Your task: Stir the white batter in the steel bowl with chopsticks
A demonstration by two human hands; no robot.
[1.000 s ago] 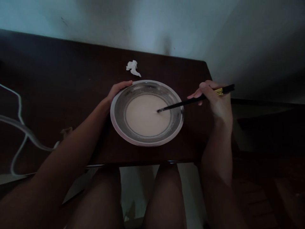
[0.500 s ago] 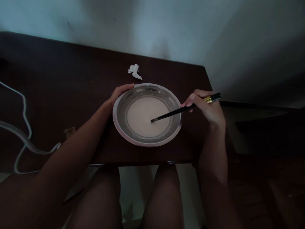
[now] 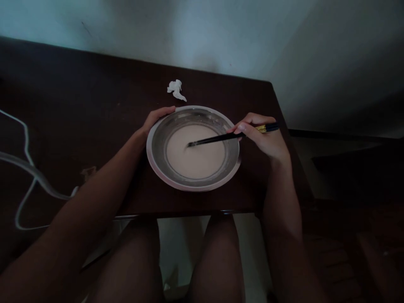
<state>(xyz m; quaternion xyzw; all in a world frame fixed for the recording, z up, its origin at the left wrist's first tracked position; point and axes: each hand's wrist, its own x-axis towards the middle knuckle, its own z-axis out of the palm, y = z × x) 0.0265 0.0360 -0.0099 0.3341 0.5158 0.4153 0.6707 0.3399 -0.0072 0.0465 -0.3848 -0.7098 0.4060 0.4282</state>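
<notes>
A round metal bowl (image 3: 157, 156) holding pale creamy liquid (image 3: 195, 158) sits on the dark wooden table (image 3: 94, 109) in front of me. My left hand (image 3: 154, 118) curls around the bowl's far left rim and holds it. My right hand (image 3: 263, 136) is at the bowl's right edge, closed on a pair of black chopsticks (image 3: 217, 139) with gold bands. The chopstick tips dip into the liquid left of the bowl's centre.
A crumpled white tissue (image 3: 176, 89) lies just behind the bowl. White cables (image 3: 25, 168) loop over the table's left part. The table's right edge runs close to my right hand, with a pale wall behind. My knees show below the front edge.
My right hand has moved left toward the bowl, and the chopstick tips have swept from the right side of the liquid to left of centre. The left hand has stayed on the rim.
</notes>
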